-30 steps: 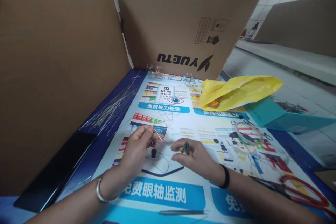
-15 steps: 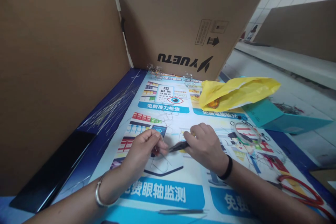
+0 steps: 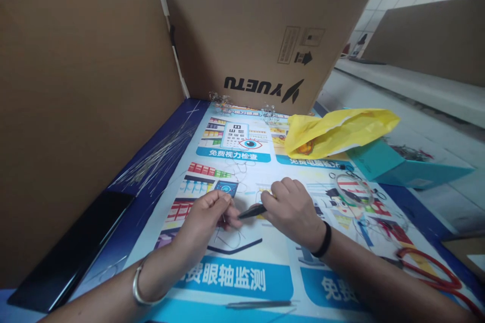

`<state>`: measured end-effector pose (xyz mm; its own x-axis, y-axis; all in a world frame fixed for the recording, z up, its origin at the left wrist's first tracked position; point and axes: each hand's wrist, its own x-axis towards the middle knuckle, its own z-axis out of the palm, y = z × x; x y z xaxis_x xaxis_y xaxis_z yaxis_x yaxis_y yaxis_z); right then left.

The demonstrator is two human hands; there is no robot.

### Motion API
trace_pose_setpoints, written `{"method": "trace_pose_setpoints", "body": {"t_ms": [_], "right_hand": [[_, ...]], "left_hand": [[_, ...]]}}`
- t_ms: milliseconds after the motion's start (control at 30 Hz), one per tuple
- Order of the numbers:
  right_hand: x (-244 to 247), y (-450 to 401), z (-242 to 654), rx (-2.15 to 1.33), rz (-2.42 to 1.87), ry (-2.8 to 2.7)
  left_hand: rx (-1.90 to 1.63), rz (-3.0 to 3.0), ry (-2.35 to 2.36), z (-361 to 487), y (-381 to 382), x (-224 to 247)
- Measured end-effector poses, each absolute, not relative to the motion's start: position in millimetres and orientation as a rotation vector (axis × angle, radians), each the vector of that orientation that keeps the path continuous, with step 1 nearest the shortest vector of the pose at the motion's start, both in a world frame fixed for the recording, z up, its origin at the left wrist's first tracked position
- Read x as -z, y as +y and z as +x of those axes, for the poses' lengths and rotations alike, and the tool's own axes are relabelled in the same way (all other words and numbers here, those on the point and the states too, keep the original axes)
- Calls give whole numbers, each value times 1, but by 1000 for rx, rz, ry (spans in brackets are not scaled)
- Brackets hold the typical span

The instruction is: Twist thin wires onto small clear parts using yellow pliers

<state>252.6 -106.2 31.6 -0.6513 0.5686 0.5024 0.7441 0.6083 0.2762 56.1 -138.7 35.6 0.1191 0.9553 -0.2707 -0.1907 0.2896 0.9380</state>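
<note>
My left hand (image 3: 212,212) pinches a thin wire (image 3: 223,218) between thumb and fingers, over the printed sheet (image 3: 250,176). Fine wire loops hang below those fingers. My right hand (image 3: 291,210) is closed round dark-jawed pliers (image 3: 252,211), whose handles are mostly hidden in the fist. The pliers' tip points left and lies at the fingertips of my left hand. Whether the jaws grip the wire is too small to tell.
Cardboard panels (image 3: 242,25) stand behind and at the left. Loose wires (image 3: 159,156) and a black tray (image 3: 76,247) lie left. At right are a yellow bag (image 3: 344,133), a teal box (image 3: 409,169), a wire coil (image 3: 352,189) and red-handled scissors (image 3: 428,270). Tweezers (image 3: 259,305) lie in front.
The pliers' tip has come closer to the fingertips of my left hand. The whole view has shifted slightly, and both hands keep their grasp.
</note>
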Motion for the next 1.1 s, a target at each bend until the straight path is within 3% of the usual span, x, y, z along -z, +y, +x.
{"method": "trace_pose_setpoints", "body": {"t_ms": [433, 933, 1100], "right_hand": [[-30, -108, 249, 632, -1085, -2580], [-52, -116, 253, -141, -1315, -2952], [-47, -111, 252, 1, -1343, -2838]], "left_hand": [[-1021, 1088, 1142, 52, -136, -34], [-1074, 2202, 1015, 36, -139, -33], [-987, 1804, 1122, 39, -135, -36]]}}
